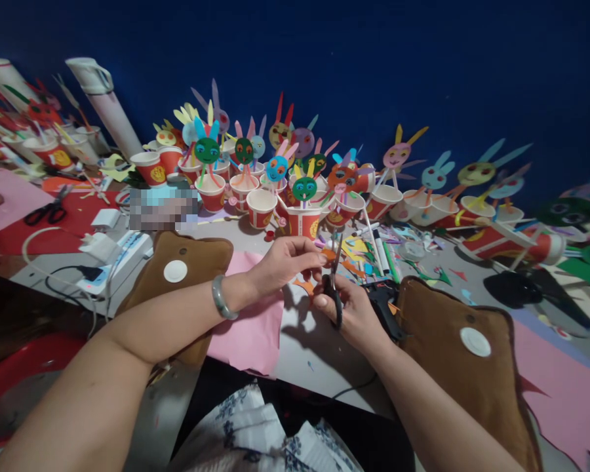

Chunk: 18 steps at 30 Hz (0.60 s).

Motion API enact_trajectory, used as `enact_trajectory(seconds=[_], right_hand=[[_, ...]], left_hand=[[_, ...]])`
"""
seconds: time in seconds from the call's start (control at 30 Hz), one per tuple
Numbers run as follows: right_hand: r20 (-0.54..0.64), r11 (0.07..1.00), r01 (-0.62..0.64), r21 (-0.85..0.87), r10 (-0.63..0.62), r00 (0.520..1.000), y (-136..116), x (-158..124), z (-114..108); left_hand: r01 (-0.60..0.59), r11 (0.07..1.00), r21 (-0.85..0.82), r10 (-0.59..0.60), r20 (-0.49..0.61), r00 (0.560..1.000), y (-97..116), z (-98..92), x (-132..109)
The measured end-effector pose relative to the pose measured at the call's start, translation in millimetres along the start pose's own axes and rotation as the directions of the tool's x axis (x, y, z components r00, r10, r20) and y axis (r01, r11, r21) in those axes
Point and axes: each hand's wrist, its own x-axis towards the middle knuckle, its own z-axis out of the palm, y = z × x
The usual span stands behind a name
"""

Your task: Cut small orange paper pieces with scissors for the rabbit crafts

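My left hand (288, 261) pinches a small orange paper piece (328, 254) above the grey table. A jade bangle (222, 297) circles that wrist. My right hand (354, 311) grips black-handled scissors (335, 288), blades pointing up and meeting the orange piece. An orange offcut (305, 286) lies just below the hands. A pink paper sheet (253, 324) lies under my left forearm.
Rows of red paper cups (261, 208) with coloured paper bunny faces on sticks fill the back of the table. Two brown plush cushions (472, 367) flank my arms. Markers (377, 248), paper scraps, a power strip (109, 265) and spare scissors (49, 211) lie around.
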Motion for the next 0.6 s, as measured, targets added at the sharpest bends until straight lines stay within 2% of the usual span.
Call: enact_trajectory(seconds=[0.6], right_hand=[[-0.006,0.998,0.055,-0.018,-0.055,0.998,3.3,0.8,-1.6]], left_hand=[[-0.01,1.0,0.0,0.01,0.014,1.0,1.3,1.3,-0.8]])
